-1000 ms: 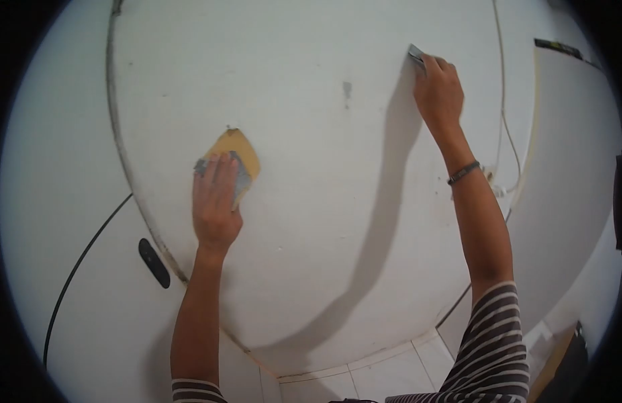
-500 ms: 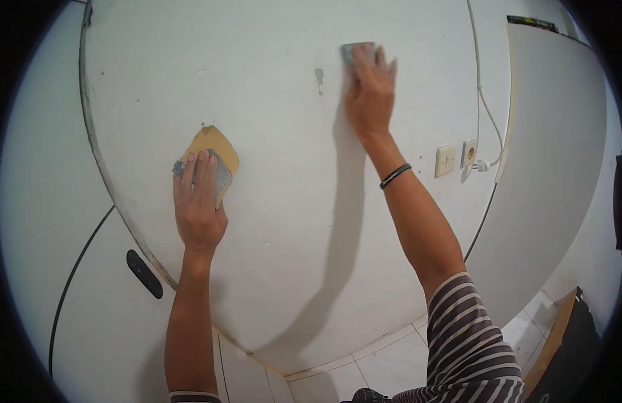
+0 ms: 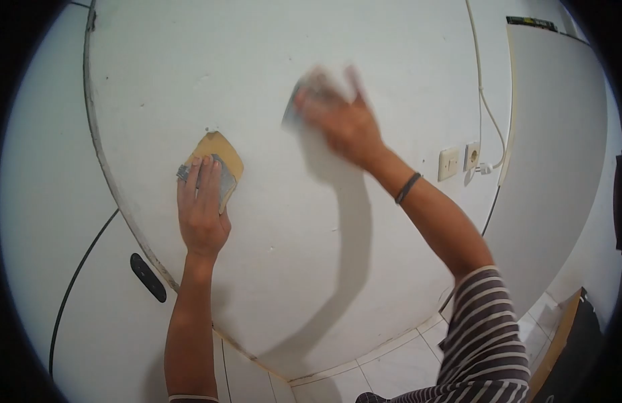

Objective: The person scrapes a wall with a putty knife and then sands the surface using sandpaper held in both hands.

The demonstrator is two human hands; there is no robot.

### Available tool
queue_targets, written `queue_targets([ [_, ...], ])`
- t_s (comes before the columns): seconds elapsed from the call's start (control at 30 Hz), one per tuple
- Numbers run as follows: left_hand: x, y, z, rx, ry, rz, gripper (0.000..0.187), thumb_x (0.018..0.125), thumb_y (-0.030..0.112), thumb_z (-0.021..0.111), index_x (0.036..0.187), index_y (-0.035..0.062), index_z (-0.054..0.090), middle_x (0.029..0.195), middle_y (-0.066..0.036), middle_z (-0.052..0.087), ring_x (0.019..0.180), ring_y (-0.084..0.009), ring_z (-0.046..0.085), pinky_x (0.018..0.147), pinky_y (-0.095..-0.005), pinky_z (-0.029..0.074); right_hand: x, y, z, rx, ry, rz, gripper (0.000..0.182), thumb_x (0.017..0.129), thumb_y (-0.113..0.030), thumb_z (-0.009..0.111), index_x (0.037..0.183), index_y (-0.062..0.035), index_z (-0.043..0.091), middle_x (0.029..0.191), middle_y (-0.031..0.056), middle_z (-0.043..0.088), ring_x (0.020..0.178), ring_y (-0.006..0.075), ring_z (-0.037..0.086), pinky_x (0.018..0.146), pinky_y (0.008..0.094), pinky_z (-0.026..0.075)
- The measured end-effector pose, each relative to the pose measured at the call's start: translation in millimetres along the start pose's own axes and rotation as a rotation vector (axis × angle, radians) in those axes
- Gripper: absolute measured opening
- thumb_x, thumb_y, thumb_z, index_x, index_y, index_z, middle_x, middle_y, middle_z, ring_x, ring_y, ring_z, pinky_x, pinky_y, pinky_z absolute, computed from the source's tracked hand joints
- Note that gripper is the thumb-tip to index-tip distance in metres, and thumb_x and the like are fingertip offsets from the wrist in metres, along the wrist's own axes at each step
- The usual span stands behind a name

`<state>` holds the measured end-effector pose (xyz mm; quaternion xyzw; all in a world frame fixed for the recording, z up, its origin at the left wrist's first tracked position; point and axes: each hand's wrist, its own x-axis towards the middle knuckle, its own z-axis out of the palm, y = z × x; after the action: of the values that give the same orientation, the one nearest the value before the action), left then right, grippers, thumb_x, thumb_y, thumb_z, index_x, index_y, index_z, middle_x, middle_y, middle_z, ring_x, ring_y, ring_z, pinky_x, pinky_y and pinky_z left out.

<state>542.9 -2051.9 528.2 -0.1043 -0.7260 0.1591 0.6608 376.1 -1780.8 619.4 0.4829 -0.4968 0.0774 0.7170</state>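
My left hand (image 3: 203, 215) presses a flat tan sheet (image 3: 222, 144) against the white wall (image 3: 270, 201). A grey, rough-edged layer (image 3: 227, 176) lies on that sheet, partly under my fingers. To the upper right, my right hand (image 3: 341, 121) is smeared by motion at the wall. It grips a thin, flat grey piece (image 3: 292, 111), tilted, with its edge towards the left. Blur hides exactly what kind of piece it is and whether it touches the wall.
A light switch (image 3: 448, 164) and a socket (image 3: 471, 156) sit on the wall at right, with a white plug (image 3: 485, 168) hanging beside them on its cable. A dark handle (image 3: 148, 277) is at lower left. Floor tiles (image 3: 398, 356) show below.
My right hand has swept left and down with the grey piece, over where a grey patch showed on the wall. My left hand stays nearly in place; the view has shifted slightly.
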Motion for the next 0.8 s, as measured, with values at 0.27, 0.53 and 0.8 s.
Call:
queue_targets([
  [0.27, -2, 1, 0, 0.014, -0.034, -0.025, 0.054, 0.088, -0.003, 0.057, 0.143, 0.0, 0.053, 0.147, -0.014, 0.056, 0.144, -0.0331, 0.043, 0.119, -0.0532, 0.032, 9, 40, 11, -0.115, 0.201, 0.338, 0.047, 0.081, 0.0, 0.065, 0.123, -0.019, 0.071, 0.116, -0.0005, 0.075, 0.138, 0.0275, 0.052, 0.123, 0.0645, 0.01],
  [0.53, -1, 2, 0, 0.004, -0.018, -0.027, 0.056, 0.088, -0.005, 0.057, 0.143, -0.0001, 0.053, 0.147, -0.014, 0.057, 0.144, -0.0332, 0.043, 0.12, -0.0528, 0.032, 6, 49, -2, -0.13, 0.093, 0.187, 0.051, 0.081, 0.005, 0.062, 0.122, -0.0234, 0.071, 0.124, -0.0034, 0.072, 0.139, 0.0279, 0.051, 0.122, 0.0652, 0.012],
  [0.8, 0, 3, 0, -0.003, -0.019, -0.038, 0.056, 0.087, -0.005, 0.058, 0.143, -0.0001, 0.053, 0.146, -0.014, 0.057, 0.144, -0.0338, 0.042, 0.12, -0.0524, 0.033, 0, -6, -3, 0.151, -0.078, -0.161, 0.046, 0.085, -0.002, 0.065, 0.126, -0.0231, 0.069, 0.126, -0.0028, 0.071, 0.139, 0.0224, 0.051, 0.122, 0.0649, 0.021],
])
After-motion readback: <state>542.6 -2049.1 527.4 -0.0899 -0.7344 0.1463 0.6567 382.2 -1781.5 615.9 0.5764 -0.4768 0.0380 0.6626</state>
